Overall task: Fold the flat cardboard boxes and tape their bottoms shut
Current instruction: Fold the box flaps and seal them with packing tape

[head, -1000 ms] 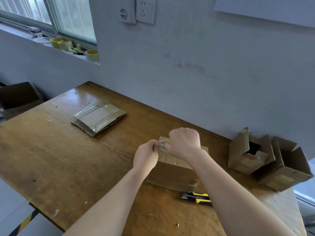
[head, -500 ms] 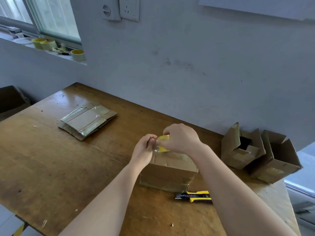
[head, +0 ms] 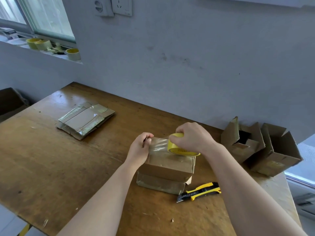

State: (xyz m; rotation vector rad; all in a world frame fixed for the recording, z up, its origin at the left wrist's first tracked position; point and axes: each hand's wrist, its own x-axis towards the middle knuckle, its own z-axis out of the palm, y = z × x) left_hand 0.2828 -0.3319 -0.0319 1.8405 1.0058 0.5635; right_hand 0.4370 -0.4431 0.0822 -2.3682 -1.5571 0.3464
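Note:
A folded cardboard box (head: 166, 174) stands bottom-up on the wooden table (head: 51, 167) in front of me. My right hand (head: 192, 137) grips a yellow tape roll (head: 180, 149) just above the box's top right. My left hand (head: 140, 147) pinches the free end of the clear tape strip (head: 158, 145), which stretches between both hands over the box. A stack of flat cardboard boxes (head: 86, 120) with old tape on them lies at the table's back left.
A yellow and black utility knife (head: 200, 191) lies right of the box. Two folded boxes (head: 260, 147) lie on their sides at the table's right end by the wall. Spare tape rolls (head: 72, 53) sit on the window sill.
My hands have drawn apart: the right hand moved right with the roll, and a length of clear tape now spans between them above the box.

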